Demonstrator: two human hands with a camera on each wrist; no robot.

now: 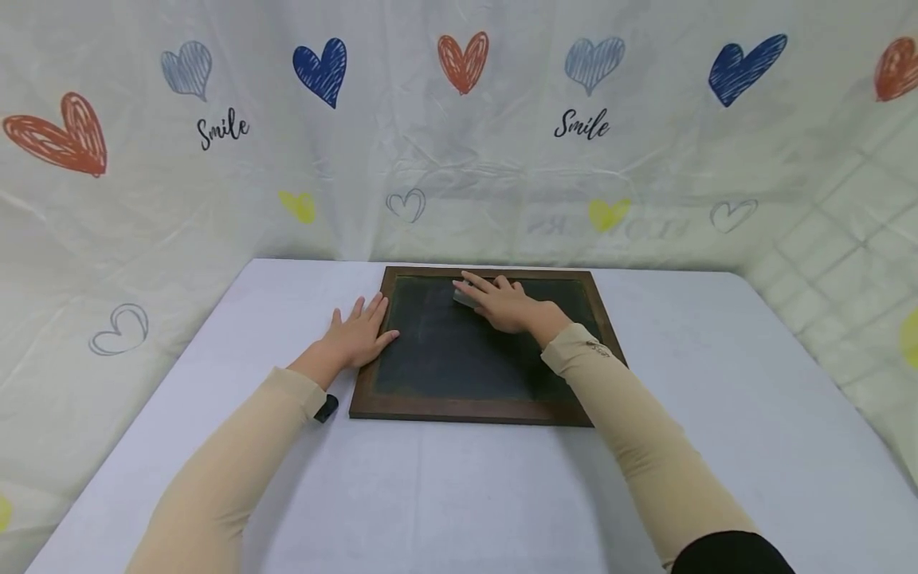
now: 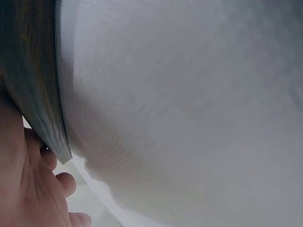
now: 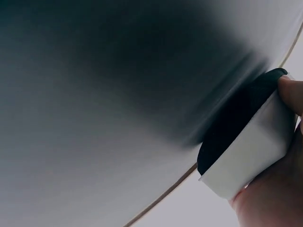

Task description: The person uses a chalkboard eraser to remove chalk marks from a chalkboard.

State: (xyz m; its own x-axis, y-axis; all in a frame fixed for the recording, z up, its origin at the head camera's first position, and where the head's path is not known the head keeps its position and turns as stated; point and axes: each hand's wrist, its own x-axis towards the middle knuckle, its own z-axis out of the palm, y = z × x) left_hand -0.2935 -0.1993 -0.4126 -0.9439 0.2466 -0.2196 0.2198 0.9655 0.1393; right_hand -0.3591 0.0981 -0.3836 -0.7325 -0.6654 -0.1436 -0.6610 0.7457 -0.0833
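One sleeve [image 1: 634, 430] crosses the blackboard [image 1: 459, 363] before a heart-printed backdrop [image 1: 502, 131].

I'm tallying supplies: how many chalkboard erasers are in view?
1: a white-and-black chalkboard eraser, held in the right hand over the far part of the chalkboard. No others show.

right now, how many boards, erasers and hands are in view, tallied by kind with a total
Boards: 1, the wood-framed blackboard
Erasers: 1, the white eraser with a dark pad
Hands: 2, the left hand and right hand
Total: 4
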